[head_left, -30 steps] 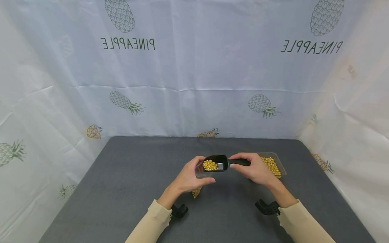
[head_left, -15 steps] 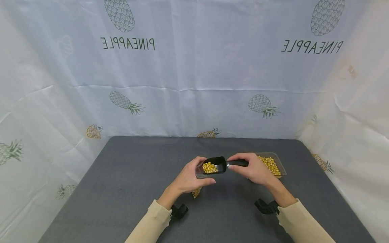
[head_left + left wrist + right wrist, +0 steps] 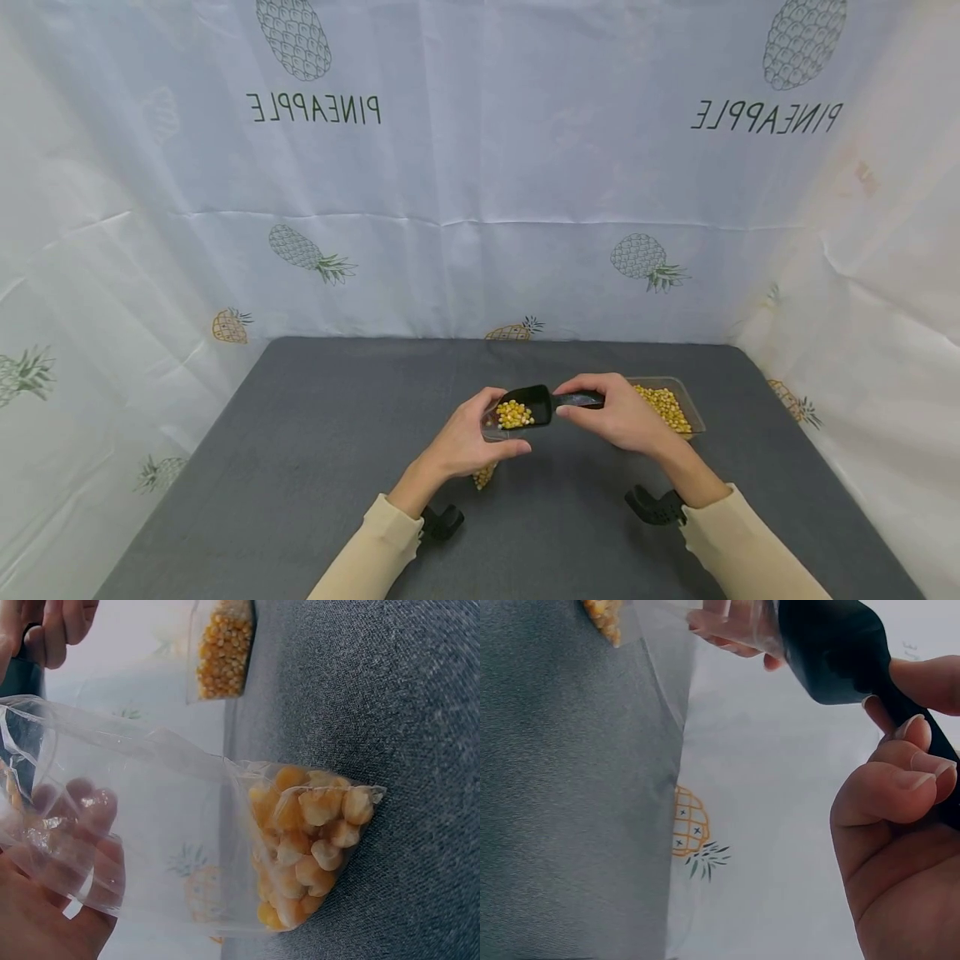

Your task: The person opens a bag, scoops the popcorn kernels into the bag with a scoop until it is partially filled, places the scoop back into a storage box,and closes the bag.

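Note:
My left hand (image 3: 459, 440) grips a clear plastic bag (image 3: 169, 802) by its mouth, thumb and fingers spread apart around the opening. Yellow corn kernels (image 3: 307, 844) fill the bag's bottom corner, close over the grey cloth in the left wrist view. A black scoop (image 3: 542, 403) is in my right hand (image 3: 617, 417), whose fingers and thumb are curled round its handle. More corn kernels (image 3: 514, 414) lie in the front of the scoop. That front end reaches into the bag's mouth, tilted toward the left hand.
A clear rectangular container (image 3: 696, 410) of corn kernels stands behind the right hand, partly hidden by it. Dark grey cloth covers the table (image 3: 360, 400). A white curtain (image 3: 480, 167) printed with pineapples hangs along the back and sides.
The right hand has moved slightly left with the scoop, whose kernels now lie a little farther into the bag's mouth. The left hand and bag have hardly moved.

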Demonstrator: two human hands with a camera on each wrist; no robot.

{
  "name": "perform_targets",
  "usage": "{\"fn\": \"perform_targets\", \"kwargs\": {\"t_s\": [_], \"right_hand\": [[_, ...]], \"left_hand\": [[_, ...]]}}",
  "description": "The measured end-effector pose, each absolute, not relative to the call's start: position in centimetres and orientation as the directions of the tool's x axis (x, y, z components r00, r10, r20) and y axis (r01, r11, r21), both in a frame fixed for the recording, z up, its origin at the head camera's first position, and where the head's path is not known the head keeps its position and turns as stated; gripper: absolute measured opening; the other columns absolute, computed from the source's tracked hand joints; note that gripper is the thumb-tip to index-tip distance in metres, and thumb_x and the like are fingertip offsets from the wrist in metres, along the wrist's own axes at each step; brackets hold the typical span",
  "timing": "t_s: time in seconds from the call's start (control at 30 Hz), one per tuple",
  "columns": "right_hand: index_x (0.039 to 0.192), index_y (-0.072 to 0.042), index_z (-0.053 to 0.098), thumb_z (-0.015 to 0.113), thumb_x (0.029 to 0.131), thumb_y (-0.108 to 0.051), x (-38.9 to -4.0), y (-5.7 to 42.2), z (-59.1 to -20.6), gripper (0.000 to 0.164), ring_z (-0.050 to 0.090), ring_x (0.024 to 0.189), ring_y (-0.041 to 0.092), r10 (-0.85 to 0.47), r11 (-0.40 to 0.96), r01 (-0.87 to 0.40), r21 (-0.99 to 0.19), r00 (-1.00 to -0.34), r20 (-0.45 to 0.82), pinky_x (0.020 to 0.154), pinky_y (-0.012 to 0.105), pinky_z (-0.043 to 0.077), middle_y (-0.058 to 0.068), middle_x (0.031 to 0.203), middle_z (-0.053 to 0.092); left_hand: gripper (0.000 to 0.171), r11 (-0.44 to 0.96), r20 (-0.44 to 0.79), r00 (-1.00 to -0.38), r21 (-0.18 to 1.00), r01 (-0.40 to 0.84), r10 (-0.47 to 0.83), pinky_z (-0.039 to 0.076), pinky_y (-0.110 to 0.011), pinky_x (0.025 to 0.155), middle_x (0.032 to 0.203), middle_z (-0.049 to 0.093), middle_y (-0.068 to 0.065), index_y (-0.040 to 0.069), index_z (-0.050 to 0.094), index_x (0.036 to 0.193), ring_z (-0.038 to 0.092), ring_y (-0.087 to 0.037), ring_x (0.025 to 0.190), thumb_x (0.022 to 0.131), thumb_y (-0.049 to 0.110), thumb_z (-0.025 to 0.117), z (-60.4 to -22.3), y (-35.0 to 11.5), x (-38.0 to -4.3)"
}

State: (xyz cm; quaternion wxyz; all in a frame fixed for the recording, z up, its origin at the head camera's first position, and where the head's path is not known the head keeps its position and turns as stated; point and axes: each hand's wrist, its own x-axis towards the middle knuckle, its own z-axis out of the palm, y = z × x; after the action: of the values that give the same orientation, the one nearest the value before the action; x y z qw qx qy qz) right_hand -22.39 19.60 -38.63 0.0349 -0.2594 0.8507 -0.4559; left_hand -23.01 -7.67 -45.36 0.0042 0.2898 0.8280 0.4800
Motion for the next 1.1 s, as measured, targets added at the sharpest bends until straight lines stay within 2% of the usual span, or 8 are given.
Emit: {"fn": "perform_targets", "kwargs": {"t_s": [0.1,0.2,0.37,0.57,0.83,1.1], "right_hand": [[0.118,-0.007,0.073,0.073,0.096,-0.021,-22.4,19.4,-38.3,0.026,0.049,0.059,0.014,-0.474,0.462,-0.414,-0.784,-0.863,0.176,0.056,0.031,0.045,0.007,0.101,0.067],[0.117,-0.008,0.073,0.074,0.095,-0.021,-22.4,19.3,-38.1,0.026,0.052,0.063,0.016,-0.473,0.469,-0.417,-0.779,-0.863,0.177,0.058,0.031,0.046,0.007,0.103,0.068],[0.117,-0.008,0.074,0.074,0.095,-0.021,-22.2,19.1,-37.9,0.025,0.055,0.066,0.017,-0.475,0.480,-0.424,-0.768,-0.862,0.179,0.059,0.031,0.048,0.007,0.103,0.068],[0.117,-0.007,0.073,0.075,0.095,-0.020,-22.2,19.0,-37.5,0.026,0.059,0.071,0.017,-0.485,0.487,-0.438,-0.755,-0.855,0.183,0.062,0.031,0.051,0.008,0.105,0.069],[0.116,-0.007,0.073,0.076,0.094,-0.018,-22.2,18.9,-37.2,0.024,0.060,0.073,0.015,-0.503,0.499,-0.475,-0.725,-0.840,0.204,0.064,0.031,0.052,0.005,0.103,0.068],[0.116,-0.007,0.073,0.076,0.094,-0.018,-22.0,18.8,-37.0,0.024,0.061,0.075,0.013,-0.506,0.499,-0.500,-0.708,-0.831,0.230,0.066,0.033,0.053,0.004,0.103,0.068]], "left_hand": [[0.065,0.367,0.267,-0.834,0.803,0.469,0.483,0.053,-0.038,0.093,0.127,0.061,0.006,0.017,0.054,0.139,0.060,-0.011,0.109,0.086,0.044,0.082,-45.4,-7.7,-23.0],[0.066,0.364,0.267,-0.834,0.805,0.468,0.483,0.052,-0.040,0.095,0.128,0.061,0.006,0.017,0.054,0.139,0.060,-0.011,0.112,0.087,0.047,0.080,-45.4,-7.7,-23.1],[0.067,0.357,0.282,-0.824,0.797,0.486,0.491,0.053,-0.038,0.091,0.127,0.061,0.005,0.017,0.054,0.139,0.060,-0.012,0.109,0.087,0.051,0.079,-45.4,-7.8,-23.1],[0.063,0.347,0.294,-0.820,0.798,0.493,0.491,0.052,-0.033,0.082,0.119,0.061,0.008,0.019,0.055,0.136,0.058,-0.011,0.096,0.087,0.049,0.080,-45.6,-7.8,-23.1],[0.059,0.337,0.303,-0.821,0.801,0.495,0.485,0.052,-0.032,0.079,0.114,0.060,0.011,0.019,0.056,0.135,0.057,-0.011,0.093,0.087,0.042,0.082,-45.7,-7.7,-23.2],[0.060,0.334,0.308,-0.819,0.799,0.499,0.485,0.050,-0.031,0.076,0.111,0.059,0.010,0.019,0.056,0.134,0.055,-0.012,0.091,0.086,0.045,0.082,-45.7,-7.8,-23.2]]}}
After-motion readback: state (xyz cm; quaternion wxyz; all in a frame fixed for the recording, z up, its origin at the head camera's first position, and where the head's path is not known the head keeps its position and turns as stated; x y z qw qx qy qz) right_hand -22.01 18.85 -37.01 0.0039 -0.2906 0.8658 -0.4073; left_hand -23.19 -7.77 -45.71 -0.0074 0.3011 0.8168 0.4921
